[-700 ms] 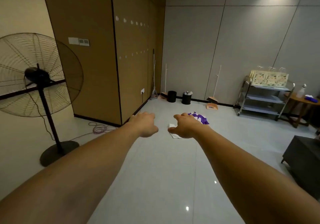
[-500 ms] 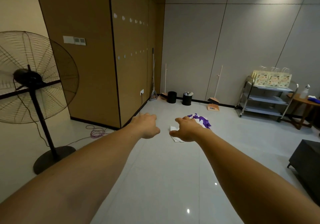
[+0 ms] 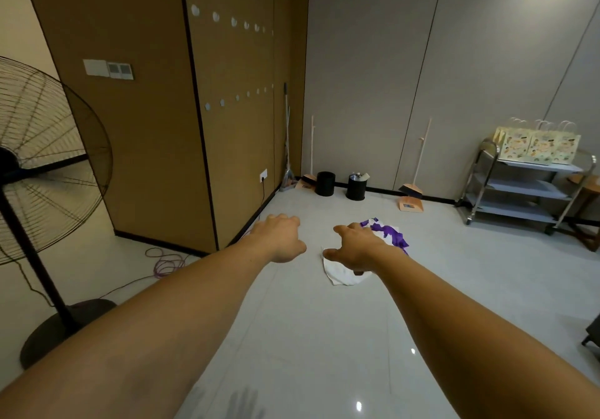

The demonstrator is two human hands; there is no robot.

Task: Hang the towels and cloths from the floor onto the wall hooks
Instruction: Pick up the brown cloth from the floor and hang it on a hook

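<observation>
In the middle of the frame, both bare arms reach forward over the pale tiled floor (image 3: 292, 337), backs of the hands up. The left hand (image 3: 280, 238) has its fingers loosely bent downward and holds nothing. The right hand (image 3: 356, 247), just right of it, is relaxed with the thumb spread toward the left, and it too holds nothing.

The right hand overlaps 2 cloths lying on the floor: a white cloth (image 3: 341, 276) shows below it, and a purple-and-white cloth (image 3: 391, 233) shows at its upper right. The 2 look as if they touch each other, though the hand hides where they meet. The hand seems to be in front of them rather than on them.

In the upper middle of the frame, the brown wall panel carries 2 rows of small pale wall hooks (image 3: 234, 22), all bare.

At the left edge stands a large pedestal fan (image 3: 42, 159), with a coiled purple cable (image 3: 166, 261) on the floor near it. Along the far wall are 2 black bins (image 3: 325, 184), a broom with its dustpan (image 3: 411, 198) and, at the right, a metal cart (image 3: 519, 188) with printed paper bags (image 3: 537, 146) on top.
</observation>
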